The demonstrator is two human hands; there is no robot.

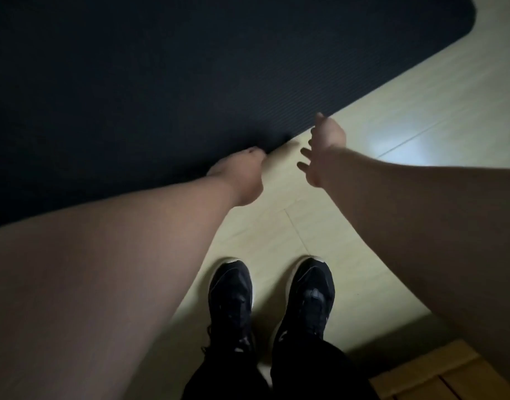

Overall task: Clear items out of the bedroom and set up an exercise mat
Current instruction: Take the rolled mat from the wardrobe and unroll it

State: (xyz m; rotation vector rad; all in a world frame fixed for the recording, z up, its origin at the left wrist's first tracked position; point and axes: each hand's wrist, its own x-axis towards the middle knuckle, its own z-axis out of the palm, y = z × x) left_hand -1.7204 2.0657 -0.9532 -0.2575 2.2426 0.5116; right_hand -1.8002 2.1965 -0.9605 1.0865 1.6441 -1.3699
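Mat placement was in hand: the left hand gripped the exercise mat by its near edge, the right hand hovered beside it with fingers spread, and final squaring was judged outstanding.

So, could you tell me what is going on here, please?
A person stands on the pale floor, bent over a dark mat that lies spread flat. Their left hand curls at the mat's near edge, apparently gripping it. Their right hand hovers open just beside that edge.
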